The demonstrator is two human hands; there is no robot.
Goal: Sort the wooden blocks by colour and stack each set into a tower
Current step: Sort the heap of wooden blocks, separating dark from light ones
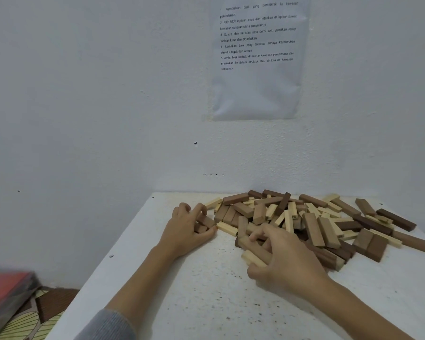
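- Brown short wooden blocks [205, 223] are pinched in my left hand [185, 230], fingers curled round them, at the pile's left edge.
- My right hand [284, 258] grips a pale wooden block [253, 258] at the pile's near edge.
- I see the mixed pile of pale, tan and dark wooden blocks [312, 217] lying unsorted on the white speckled desk [206, 303].

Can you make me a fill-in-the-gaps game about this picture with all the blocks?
1. The right hand grips a pale block on the ___ table.
2. The left hand holds blocks coloured ___.
3. The printed sheet hangs on the ___ behind the pile.

Missing words: white, brown, wall.
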